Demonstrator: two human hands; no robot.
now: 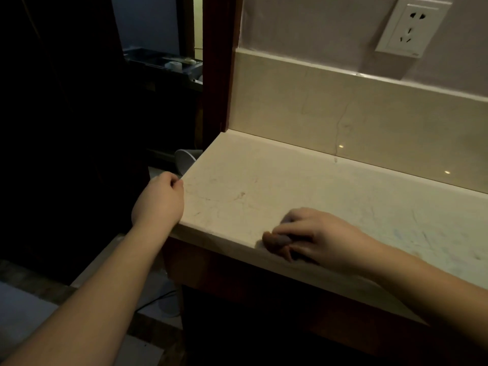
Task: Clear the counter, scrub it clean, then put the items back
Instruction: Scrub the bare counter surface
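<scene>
Countertop (303, 186): pale marble-look slab with faint veining, running from the left end at a dark wooden post (219, 62) toward the right edge of the view. A matching backsplash (343, 109) rises behind it. A white wall socket (412, 25) is mounted on the wall above the backsplash, upper right.

Right hand (317, 236): positioned near the front edge of the countertop, palm down, fingers curled over a brown scrubbing pad (274, 241) and pressing it against the surface. Only the left portion of the pad shows beyond the fingertips. Faint bluish streaks mark the countertop to the right of this hand.

Left hand (161, 196): located at the left end of the slab, just beside its edge, fingers curled inward. Whether it holds anything cannot be determined from this view.

Beyond the left end, a pale rounded object (184, 158) sits low in the dark area; its identity is unclear.
</scene>
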